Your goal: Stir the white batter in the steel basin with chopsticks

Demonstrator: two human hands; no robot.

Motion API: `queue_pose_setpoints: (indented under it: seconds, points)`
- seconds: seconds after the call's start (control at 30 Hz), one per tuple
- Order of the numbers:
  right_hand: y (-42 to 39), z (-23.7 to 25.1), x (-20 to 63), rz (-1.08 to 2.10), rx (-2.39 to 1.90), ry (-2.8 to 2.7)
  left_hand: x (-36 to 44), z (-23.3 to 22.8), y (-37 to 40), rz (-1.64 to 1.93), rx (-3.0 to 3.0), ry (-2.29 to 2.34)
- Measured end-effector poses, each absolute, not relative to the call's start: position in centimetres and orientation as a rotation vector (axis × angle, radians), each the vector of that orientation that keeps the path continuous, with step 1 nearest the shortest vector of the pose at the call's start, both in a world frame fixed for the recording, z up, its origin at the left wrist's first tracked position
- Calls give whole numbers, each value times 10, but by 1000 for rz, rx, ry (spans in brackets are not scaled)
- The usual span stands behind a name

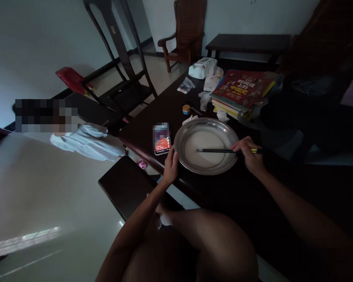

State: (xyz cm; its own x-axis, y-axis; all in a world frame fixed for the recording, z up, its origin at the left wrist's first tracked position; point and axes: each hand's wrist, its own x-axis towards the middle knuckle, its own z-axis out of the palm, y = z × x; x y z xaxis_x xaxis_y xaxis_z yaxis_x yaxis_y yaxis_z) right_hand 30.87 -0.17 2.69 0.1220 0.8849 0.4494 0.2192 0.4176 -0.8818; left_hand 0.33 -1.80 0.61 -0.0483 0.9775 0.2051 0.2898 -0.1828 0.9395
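I see the metal plate (206, 145) near the dark table's (282, 203) front edge; my left hand (171, 166) curls closed on its rim, and my right hand (248, 152) pinches black chopsticks (217, 150) whose tips rest inside it. A lit phone (161, 140) lies just beside. Beyond, stacked books (241, 92) show unreadable yellow characters. Pale tiled floor, wooden chair (184, 33) by the wall.

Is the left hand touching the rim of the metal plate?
Touching. The head view shows the left hand resting against the near-left rim of the metal plate, with no gap visible between them.
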Motion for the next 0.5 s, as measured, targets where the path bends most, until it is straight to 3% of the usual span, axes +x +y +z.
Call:
queue_pose_setpoints:
  seconds: [0.5]
  points:
    - [0,28,309,603,-1097,-1300,3,8,-19,1251,1549,1379]
